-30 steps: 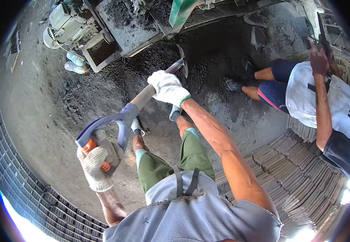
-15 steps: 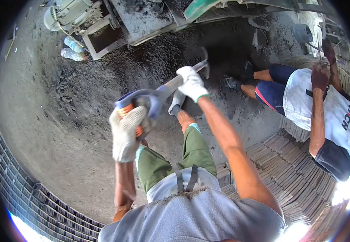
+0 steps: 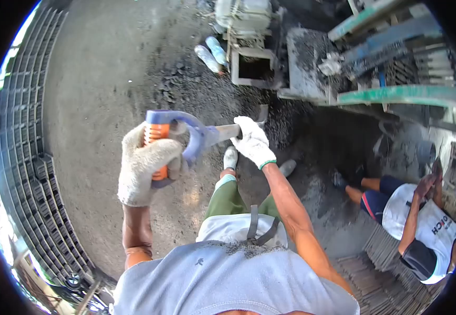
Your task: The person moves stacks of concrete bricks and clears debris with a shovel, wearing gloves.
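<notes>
Orange grip of the shovel [image 3: 223, 131] is clenched in the gloved left hand [image 3: 149, 168], which has risen from hip level to chest level. The right hand [image 3: 252, 142] stays clamped on the shaft. The blade now sits beside the machine [image 3: 301, 68], clear of the dark grit [image 3: 196, 89]. The stroke appears to be mid-lift.

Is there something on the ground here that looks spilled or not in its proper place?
Yes. Two plastic bottles lie on their sides in the dirt beside the machine, and dark loose material is scattered over the ground around them.
</notes>
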